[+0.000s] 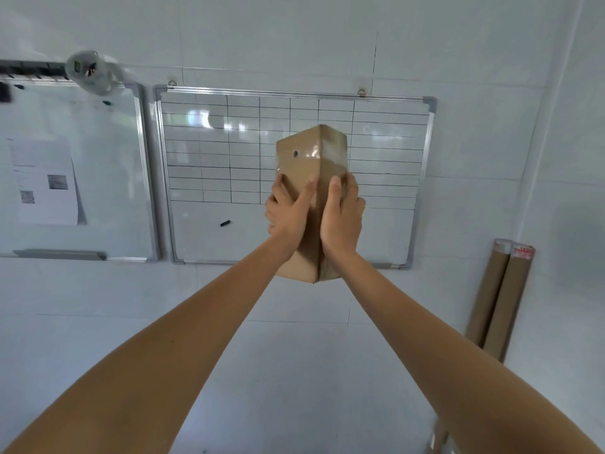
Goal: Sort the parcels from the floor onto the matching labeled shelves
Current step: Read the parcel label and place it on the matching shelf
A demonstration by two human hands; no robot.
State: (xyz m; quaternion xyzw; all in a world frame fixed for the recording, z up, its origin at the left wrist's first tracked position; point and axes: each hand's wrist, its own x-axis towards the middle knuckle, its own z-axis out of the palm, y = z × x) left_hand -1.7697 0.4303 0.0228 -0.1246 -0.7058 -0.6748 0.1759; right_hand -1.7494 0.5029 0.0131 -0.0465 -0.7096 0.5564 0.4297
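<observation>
A brown cardboard parcel (307,152), taped with clear tape and with a small round hole on its left face, is held up at arm's length in front of a white wall. My left hand (288,213) grips its left face, thumb along the near edge. My right hand (342,214) grips its right face, thumb pointing up beside the same edge. The parcel stands tall with one corner edge turned toward me. No shelves or labels are in view.
A gridded whiteboard (229,152) hangs on the wall right behind the parcel, with a black marker (225,223) on it. A second whiteboard (98,191) with a paper sheet hangs at the left. Two cardboard tubes (501,296) lean against the wall at the right.
</observation>
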